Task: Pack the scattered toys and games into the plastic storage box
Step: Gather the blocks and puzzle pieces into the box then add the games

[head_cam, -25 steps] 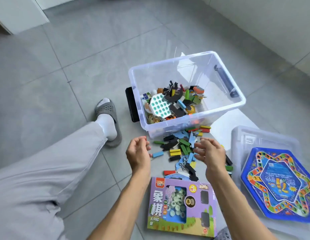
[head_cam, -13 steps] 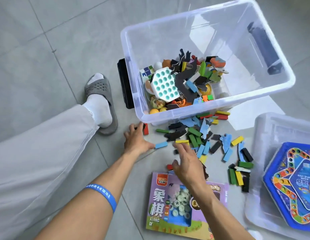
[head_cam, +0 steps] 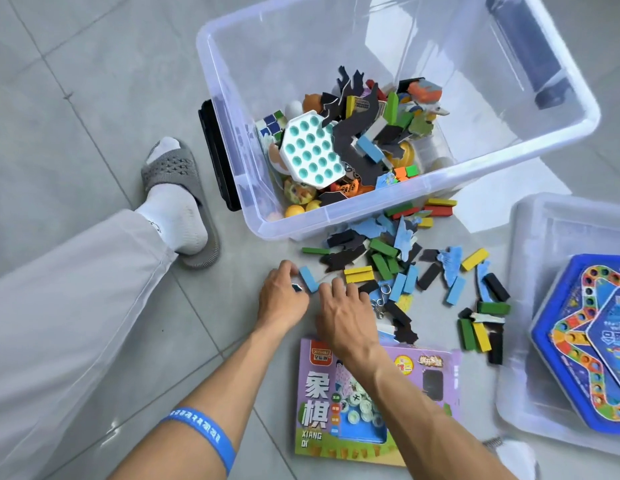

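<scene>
The clear plastic storage box (head_cam: pixel 229 109) stands on the tiled floor, its near end piled with toys, among them a white and teal pop toy (head_cam: pixel 312 150). Coloured wooden blocks and puzzle pieces (head_cam: pixel 381 261) lie scattered in front of it. My left hand (head_cam: pixel 282 299) rests on the floor with curled fingers pinching a small dark piece, right beside a light blue block (head_cam: pixel 308 278). Next to it, my right hand (head_cam: pixel 343 313) lies palm down, fingers spread over the near blocks. A purple xiangqi game box (head_cam: pixel 322 403) lies under my right forearm.
A blue hexagonal board game (head_cam: pixel 596 341) sits on the box's clear lid (head_cam: pixel 530 375) at the right. My leg in light trousers (head_cam: pixel 59 323) and my foot in a grey slipper (head_cam: pixel 173 174) are left of the box. A small stack of blocks (head_cam: pixel 481 330) lies by the lid.
The view has come closer to the floor. My left hand moved right, from the box's corner to the light blue block. My right hand moved left until it was close beside it.
</scene>
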